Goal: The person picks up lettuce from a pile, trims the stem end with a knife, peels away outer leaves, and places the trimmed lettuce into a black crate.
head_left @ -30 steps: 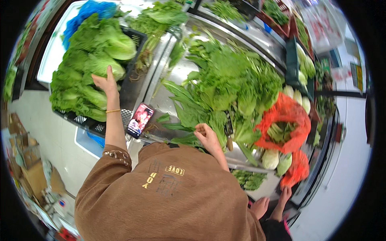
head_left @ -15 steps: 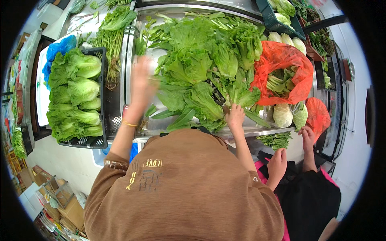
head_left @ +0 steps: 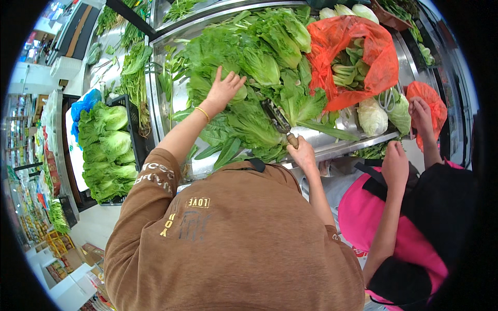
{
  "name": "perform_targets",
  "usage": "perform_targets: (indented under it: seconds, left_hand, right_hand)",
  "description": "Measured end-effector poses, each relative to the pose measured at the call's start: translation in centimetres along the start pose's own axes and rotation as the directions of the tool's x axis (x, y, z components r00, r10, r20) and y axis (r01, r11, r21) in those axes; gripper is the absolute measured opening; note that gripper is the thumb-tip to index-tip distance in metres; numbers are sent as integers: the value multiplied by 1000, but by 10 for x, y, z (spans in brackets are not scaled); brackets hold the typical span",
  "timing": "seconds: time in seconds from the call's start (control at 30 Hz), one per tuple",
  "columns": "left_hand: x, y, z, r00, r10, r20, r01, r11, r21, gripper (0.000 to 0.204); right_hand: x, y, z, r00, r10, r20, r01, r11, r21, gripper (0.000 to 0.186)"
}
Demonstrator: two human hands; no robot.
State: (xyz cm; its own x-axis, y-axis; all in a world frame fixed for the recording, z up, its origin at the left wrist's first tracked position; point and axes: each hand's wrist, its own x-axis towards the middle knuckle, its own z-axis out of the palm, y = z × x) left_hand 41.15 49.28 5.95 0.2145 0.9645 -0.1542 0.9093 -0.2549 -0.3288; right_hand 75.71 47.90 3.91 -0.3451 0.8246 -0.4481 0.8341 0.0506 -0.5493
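Observation:
A pile of leafy greens and lettuce lies on the steel counter. My left hand is over the middle-left of the pile, fingers spread on or just above the leaves. My right hand grips the wooden handle of a knife, whose dark blade, flecked with pale bits, points up-left among the leaves. Right of the pile sit a red plastic bag of greens, a white cabbage and a paler green one.
A black crate of lettuce heads stands left, beside bunched stems and blue plastic. A metal post crosses the upper left. A co-worker in pink and black is at right, one hand low, another near a red bag.
My left hand has moved rightward from the crate's lettuce onto the pile. My right hand has closed on the knife handle and drawn it slightly toward me. The camera's view has shifted.

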Motion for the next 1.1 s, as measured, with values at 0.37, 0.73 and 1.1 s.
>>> perform_targets:
  seconds: [0.37, 0.73, 1.1]
  left_hand:
    - [-76, -28, -121, 888, -391, -241, 33, 577, -816, 84]
    - [-168, 51, -166, 950, -314, 5, 117, 341, -933, 78]
    - [-170, 49, -177, 934, -356, -10, 89, 261, -961, 82]
  right_hand:
    - [12, -60, -4, 945, -189, -266, 307, 790, 530, 26]
    - [13, -60, -64, 883, -459, 100, 468, 846, -254, 32]
    - [23, -59, -30, 863, -505, -35, 501, 862, -82, 29]
